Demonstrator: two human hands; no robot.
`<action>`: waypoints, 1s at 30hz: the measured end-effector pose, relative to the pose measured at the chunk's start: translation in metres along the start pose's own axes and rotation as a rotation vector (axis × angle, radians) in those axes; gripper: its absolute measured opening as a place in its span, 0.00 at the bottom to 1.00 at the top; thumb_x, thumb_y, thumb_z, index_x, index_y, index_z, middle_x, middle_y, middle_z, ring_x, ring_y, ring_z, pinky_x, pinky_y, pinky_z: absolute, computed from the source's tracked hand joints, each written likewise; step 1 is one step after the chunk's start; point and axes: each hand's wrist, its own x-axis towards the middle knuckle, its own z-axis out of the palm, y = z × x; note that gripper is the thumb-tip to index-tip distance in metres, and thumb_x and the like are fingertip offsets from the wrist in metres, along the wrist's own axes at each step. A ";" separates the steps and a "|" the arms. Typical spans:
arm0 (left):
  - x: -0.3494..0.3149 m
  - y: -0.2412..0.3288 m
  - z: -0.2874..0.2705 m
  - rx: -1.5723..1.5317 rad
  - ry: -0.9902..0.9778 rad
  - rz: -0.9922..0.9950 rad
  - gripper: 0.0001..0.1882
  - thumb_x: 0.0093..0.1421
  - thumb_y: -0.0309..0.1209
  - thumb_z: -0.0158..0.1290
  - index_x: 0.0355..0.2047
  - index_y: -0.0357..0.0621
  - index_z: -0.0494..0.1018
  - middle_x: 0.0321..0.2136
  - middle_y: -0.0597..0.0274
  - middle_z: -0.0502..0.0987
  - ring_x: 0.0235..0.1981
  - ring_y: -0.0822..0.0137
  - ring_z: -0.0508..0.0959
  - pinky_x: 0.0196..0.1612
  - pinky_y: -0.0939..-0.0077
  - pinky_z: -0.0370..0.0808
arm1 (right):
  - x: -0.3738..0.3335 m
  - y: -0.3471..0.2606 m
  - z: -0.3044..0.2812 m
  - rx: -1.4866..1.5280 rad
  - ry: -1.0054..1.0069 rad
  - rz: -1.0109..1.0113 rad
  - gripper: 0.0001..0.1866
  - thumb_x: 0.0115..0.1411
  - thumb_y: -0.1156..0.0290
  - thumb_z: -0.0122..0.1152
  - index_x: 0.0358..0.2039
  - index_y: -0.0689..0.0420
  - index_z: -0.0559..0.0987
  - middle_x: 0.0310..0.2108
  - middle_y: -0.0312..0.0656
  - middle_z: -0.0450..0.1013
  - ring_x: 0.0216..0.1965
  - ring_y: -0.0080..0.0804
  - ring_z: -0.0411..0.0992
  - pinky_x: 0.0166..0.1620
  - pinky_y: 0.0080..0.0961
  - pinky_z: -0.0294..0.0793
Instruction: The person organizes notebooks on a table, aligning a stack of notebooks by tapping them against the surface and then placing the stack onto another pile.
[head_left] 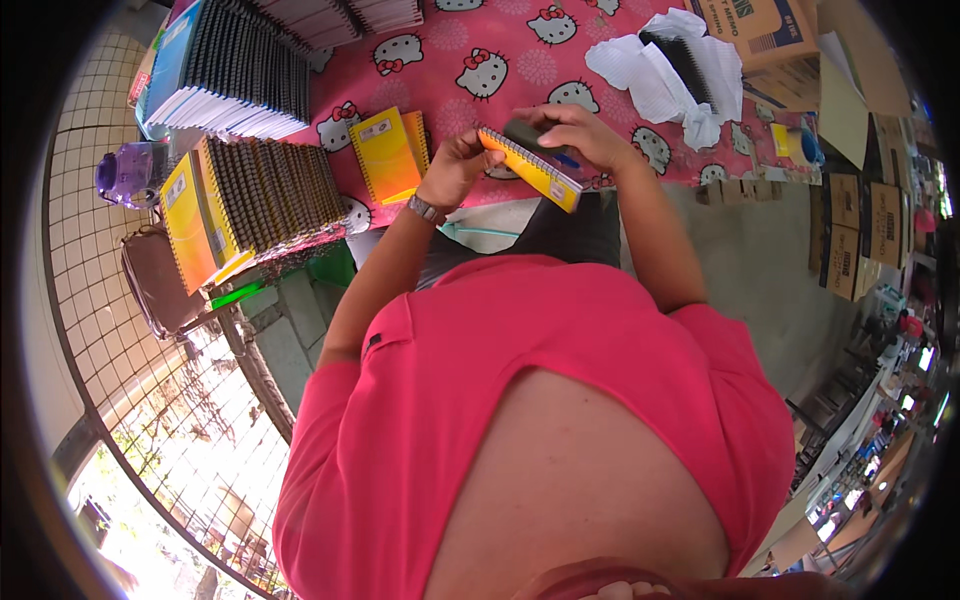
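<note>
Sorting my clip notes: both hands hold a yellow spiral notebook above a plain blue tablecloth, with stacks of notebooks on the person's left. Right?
Not quite. The head view shows the tablecloth is pink with cartoon cats, not plain blue. Left hand and right hand do hold the yellow spiral notebook; the stacks lie left.

Tablecloth strip near the hands is open, clutter all round.
Bare pink tablecloth (520, 45) ahead; yellow notebook stack (255, 200) blocks left, white paper heap (665, 75) and cardboard boxes (770, 35) block right.

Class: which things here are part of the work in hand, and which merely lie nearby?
In hand: yellow spiral notebook, left hand, right hand.
Lying about: notebook stack, purple bottle, white paper bundle, cardboard boxes.
</note>
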 end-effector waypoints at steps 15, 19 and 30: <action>-0.013 0.033 0.001 0.074 -0.007 0.074 0.08 0.59 0.25 0.57 0.38 0.39 0.75 0.33 0.67 0.78 0.36 0.75 0.74 0.44 0.80 0.70 | -0.008 -0.039 0.027 0.091 0.063 -0.235 0.26 0.52 0.62 0.53 0.50 0.62 0.75 0.59 0.46 0.65 0.56 0.31 0.66 0.57 0.29 0.64; -0.013 0.036 -0.001 0.088 -0.017 0.039 0.08 0.59 0.23 0.56 0.40 0.38 0.74 0.35 0.64 0.78 0.37 0.73 0.75 0.45 0.77 0.71 | 0.007 -0.051 0.025 -0.563 0.050 -0.034 0.29 0.53 0.59 0.53 0.53 0.62 0.73 0.61 0.47 0.63 0.56 0.36 0.68 0.59 0.30 0.64; -0.004 0.042 -0.006 0.109 -0.042 0.036 0.09 0.59 0.23 0.55 0.41 0.37 0.74 0.36 0.64 0.78 0.38 0.73 0.75 0.46 0.77 0.71 | 0.013 -0.074 0.034 0.293 -0.199 -0.230 0.23 0.56 0.68 0.57 0.52 0.64 0.73 0.49 0.42 0.71 0.49 0.28 0.70 0.53 0.26 0.68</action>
